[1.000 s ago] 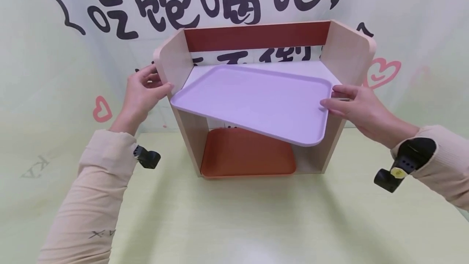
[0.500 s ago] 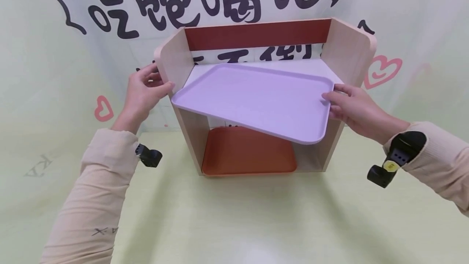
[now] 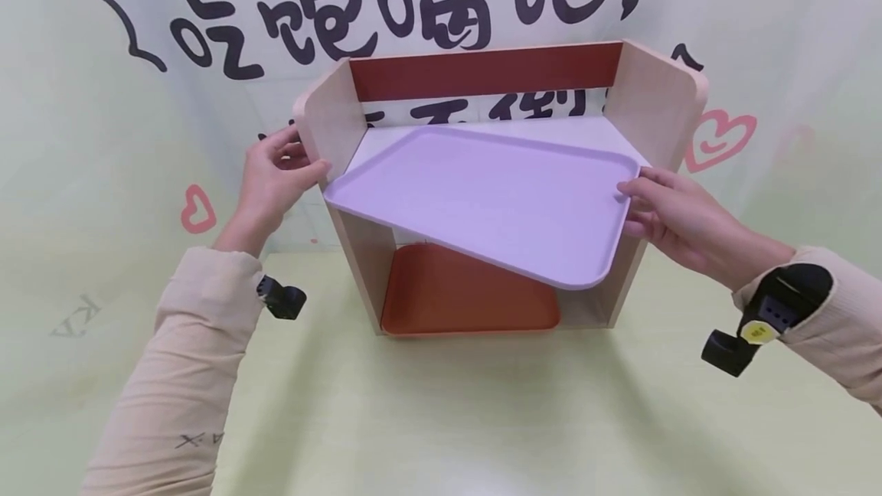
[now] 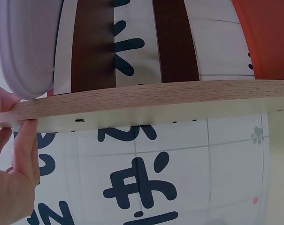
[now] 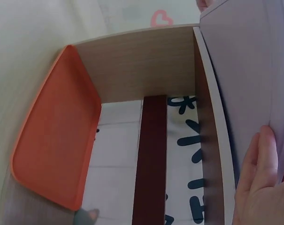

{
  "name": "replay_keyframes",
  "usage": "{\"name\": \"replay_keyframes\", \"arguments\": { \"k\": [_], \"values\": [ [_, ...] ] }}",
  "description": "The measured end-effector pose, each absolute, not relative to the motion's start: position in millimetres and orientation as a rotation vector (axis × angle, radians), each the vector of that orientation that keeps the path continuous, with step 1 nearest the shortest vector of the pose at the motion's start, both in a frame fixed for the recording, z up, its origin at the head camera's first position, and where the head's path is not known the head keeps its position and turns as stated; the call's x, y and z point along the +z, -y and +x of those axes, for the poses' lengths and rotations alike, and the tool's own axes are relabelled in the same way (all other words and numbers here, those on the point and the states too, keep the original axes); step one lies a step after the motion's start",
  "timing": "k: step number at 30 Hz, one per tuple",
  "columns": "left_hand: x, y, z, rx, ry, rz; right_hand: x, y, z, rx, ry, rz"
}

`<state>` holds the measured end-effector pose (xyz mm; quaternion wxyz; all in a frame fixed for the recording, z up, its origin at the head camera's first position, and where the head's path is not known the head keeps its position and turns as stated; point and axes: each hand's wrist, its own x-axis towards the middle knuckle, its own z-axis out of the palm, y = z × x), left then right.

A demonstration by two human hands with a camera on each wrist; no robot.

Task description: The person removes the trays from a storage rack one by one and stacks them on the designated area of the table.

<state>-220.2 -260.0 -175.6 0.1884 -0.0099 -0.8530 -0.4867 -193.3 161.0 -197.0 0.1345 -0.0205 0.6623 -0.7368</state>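
A lilac tray (image 3: 482, 197) lies askew over the white upper shelf (image 3: 551, 127) of a wooden two-tier rack, its front right corner jutting out past the shelf edge. My right hand (image 3: 678, 213) pinches the tray's right edge, thumb on top and fingers underneath; the right wrist view shows those fingers (image 5: 266, 159) against the tray's underside. On the other side, my left hand (image 3: 272, 174) grips the front edge of the rack's left side panel (image 3: 331, 117), with the tray's left corner right beside the thumb. In the left wrist view, fingers (image 4: 25, 150) lie along the panel's outer face.
An orange tray (image 3: 468, 293) lies on the rack's lower level, towards the left. A dark red board (image 3: 482, 73) spans the top back. Behind the rack hangs a white sheet (image 3: 207, 113) with large black lettering; a pale green surface (image 3: 441, 404) extends in front.
The lilac tray's right end has shifted slightly to the right with my right hand, whose fingers have changed position on the edge. My left hand keeps its grip on the side panel.
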Motion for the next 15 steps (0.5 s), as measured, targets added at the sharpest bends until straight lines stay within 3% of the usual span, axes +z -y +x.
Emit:
{"name": "replay_keyframes", "arguments": {
  "k": [15],
  "values": [
    [-178, 261, -221, -1.361, 2.4, -0.026, -208, -169, -185, -2.387, -1.65, 0.0]
  ]
}}
